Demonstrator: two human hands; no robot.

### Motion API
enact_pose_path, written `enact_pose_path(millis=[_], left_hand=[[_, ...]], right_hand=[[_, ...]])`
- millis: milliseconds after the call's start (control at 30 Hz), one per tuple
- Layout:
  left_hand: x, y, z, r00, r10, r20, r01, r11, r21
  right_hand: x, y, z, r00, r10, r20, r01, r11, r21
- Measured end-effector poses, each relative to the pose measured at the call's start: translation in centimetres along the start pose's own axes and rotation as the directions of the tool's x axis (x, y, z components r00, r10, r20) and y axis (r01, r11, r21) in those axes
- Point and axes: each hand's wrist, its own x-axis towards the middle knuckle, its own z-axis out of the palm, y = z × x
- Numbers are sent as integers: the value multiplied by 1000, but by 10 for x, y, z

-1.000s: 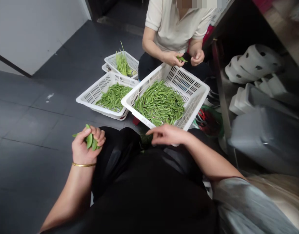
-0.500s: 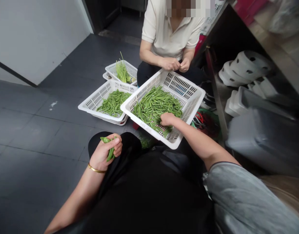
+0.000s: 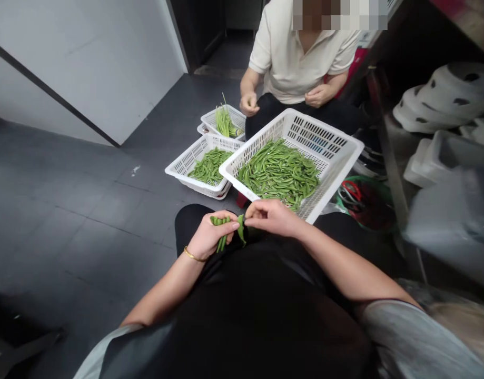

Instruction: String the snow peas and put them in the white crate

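Observation:
My left hand [image 3: 210, 237], with a gold bangle at the wrist, is closed around a small bunch of green pea pods [image 3: 220, 231] over my lap. My right hand [image 3: 271, 217] pinches one more pea pod [image 3: 241, 235] by its end, right beside the left hand's fingertips. Just beyond both hands stands a large white slotted basket [image 3: 332, 138] heaped with green pea pods [image 3: 279, 172].
A smaller white basket [image 3: 181, 165] of pods sits left of the big one, and another white basket behind it holds green stalks [image 3: 224, 122]. A person in a cream shirt [image 3: 300, 58] sits opposite, hands near their lap. Shelving with white containers [image 3: 443, 100] fills the right. Grey tiled floor lies on the left.
My right hand has come back from the big basket with a pod and met my left hand at my lap. The person opposite has moved their hands apart.

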Motion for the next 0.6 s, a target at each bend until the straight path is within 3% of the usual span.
enact_pose_path(millis=[67, 167, 333, 400, 500, 600], left_hand=[[-4, 1, -3, 996, -45, 74, 47, 999, -27], [-7, 2, -1, 988, -68, 135, 81, 992, -95], [-4, -2, 8, 973, -89, 213, 146, 953, -266], [-1, -4, 7, 982, -83, 167, 130, 948, -292], [0, -5, -5, 1000, -14, -10, 11, 965, -261], [-4, -2, -17, 979, 110, -171, -132, 984, -123]], right_hand=[[1, -5, -6, 984, -153, -92, 145, 986, -85], [2, -8, -4, 932, -354, -79, 323, 909, -263], [1, -2, 20, 888, -448, -105, 298, 735, -609], [-2, -3, 20, 872, -465, -152, 289, 741, -607], [-9, -7, -1, 835, -432, -339, 239, 841, -485], [-14, -9, -24, 858, -341, -385, 175, 898, -404]])
